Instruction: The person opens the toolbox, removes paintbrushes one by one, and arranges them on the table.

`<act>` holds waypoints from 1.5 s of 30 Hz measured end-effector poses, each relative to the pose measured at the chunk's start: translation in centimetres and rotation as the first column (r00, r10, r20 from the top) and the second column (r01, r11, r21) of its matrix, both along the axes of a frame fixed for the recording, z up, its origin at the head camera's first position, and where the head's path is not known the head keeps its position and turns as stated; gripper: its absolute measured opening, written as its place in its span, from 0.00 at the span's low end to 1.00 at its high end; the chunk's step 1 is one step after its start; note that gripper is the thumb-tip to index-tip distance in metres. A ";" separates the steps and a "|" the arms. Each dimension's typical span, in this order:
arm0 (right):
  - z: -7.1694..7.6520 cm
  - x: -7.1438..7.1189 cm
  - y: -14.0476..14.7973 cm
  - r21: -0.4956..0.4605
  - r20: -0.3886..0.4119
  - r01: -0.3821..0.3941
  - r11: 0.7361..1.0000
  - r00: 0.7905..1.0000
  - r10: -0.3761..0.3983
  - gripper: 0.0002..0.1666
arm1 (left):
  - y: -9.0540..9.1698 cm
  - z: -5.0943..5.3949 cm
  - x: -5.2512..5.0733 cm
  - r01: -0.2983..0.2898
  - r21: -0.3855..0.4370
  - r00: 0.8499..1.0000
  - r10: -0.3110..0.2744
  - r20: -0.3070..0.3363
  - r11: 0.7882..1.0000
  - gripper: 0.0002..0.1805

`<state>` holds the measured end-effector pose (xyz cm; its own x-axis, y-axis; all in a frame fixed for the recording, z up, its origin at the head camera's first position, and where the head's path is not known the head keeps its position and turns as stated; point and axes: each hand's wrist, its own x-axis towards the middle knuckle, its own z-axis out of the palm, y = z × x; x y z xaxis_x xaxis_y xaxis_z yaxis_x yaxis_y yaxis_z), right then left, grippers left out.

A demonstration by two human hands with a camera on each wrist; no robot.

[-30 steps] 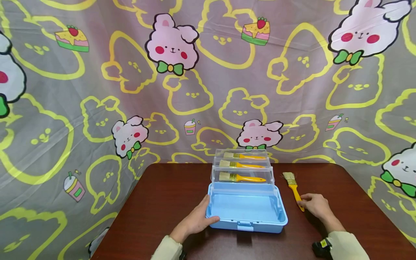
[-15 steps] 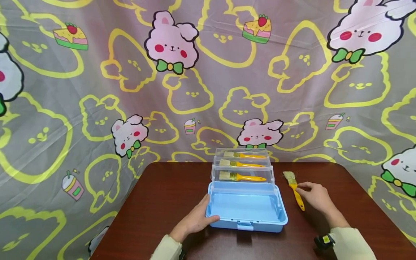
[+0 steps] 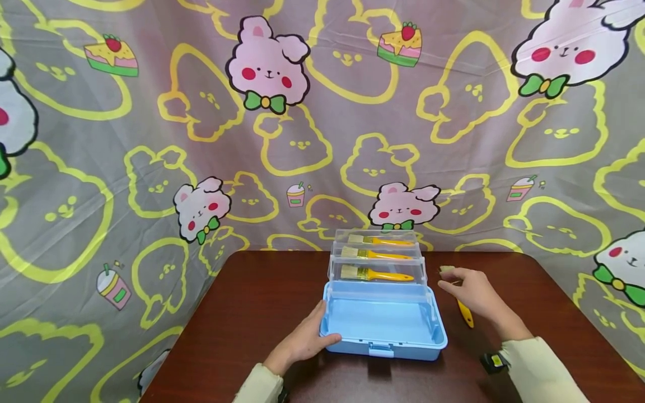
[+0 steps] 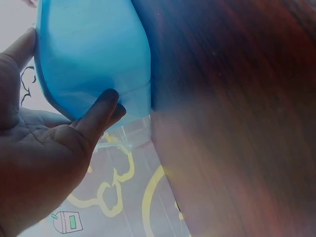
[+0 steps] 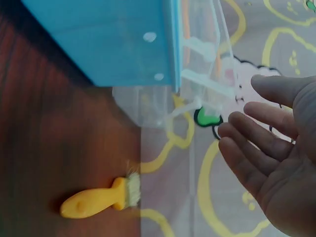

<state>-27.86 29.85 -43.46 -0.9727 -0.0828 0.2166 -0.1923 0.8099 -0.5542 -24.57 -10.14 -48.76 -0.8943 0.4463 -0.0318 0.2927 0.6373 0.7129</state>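
Right hand over the loose brush, fingers extended, gripping nothing.
The head view half hides this brush, between box and desk's right edge; right wrist view bares it. That hand has moved farward; left hand, spread, touches the box.

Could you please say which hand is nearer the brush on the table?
Right: the right hand hovers by the brush; the left hand, farther left, holds the box.
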 end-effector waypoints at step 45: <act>0.8 -4.6 -7.5 -0.025 0.074 -0.056 0.998 0.996 0.058 0.15 | 0.0 -0.3 -0.1 -0.001 0.002 1.000 0.002 -0.022 1.000 0.52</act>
